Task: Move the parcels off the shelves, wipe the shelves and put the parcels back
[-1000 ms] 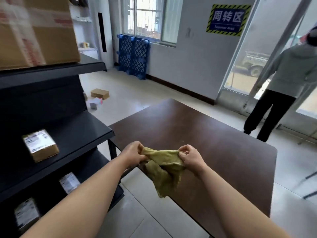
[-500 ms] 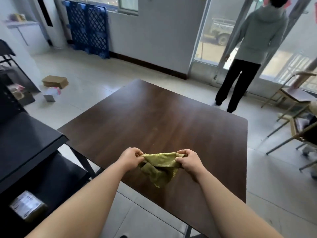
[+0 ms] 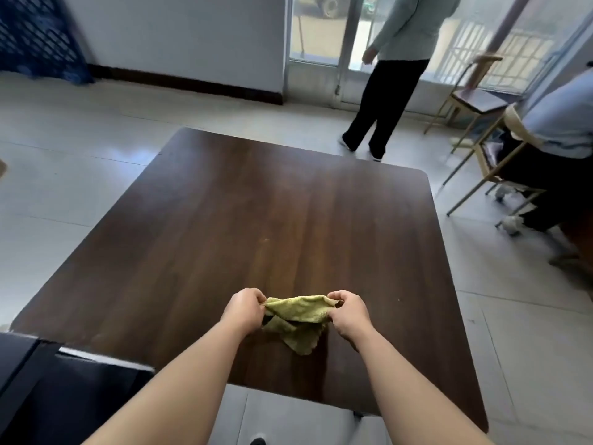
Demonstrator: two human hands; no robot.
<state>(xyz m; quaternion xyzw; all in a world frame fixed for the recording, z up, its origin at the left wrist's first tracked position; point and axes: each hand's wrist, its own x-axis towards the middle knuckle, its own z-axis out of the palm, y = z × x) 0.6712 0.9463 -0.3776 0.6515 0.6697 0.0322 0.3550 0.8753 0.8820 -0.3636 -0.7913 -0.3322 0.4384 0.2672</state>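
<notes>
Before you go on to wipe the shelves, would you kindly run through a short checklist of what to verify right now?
1. Grip of left hand on cloth: ok, fingers curled round one end.
2. Grip of right hand on the other end: ok.
3. Cloth opened flat for wiping: not ok, it is bunched and hangs over the table.
4. Parcels off the shelf: cannot tell, only a dark corner shows.
5. Standing person out of the way: ok, beyond the table's far edge.
</notes>
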